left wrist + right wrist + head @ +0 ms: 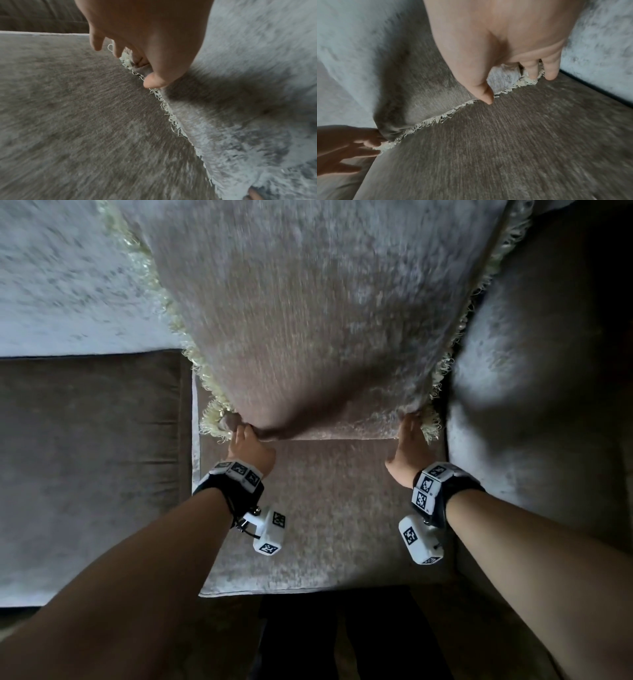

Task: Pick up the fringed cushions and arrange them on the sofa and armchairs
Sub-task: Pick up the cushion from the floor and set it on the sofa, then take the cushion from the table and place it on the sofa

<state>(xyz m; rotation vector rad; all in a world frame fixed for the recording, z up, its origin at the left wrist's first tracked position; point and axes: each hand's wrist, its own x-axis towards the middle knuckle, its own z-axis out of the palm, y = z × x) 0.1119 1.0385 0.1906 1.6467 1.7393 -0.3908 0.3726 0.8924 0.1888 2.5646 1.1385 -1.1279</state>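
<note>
Left hand [251, 448] and right hand [409, 446] pinch the fringed cushion's [318, 313] lower corners (fingers curled), apparently to seat it squarely on the sofa seat [325, 515].

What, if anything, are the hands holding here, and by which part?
Both hold one fringed cushion by its two near bottom corners: the left hand pinches the left corner, the right hand grips the right corner.

Light was dim and cool, brighter toward the top; motion blur smeared the fabric, and frame edges bent.
</note>
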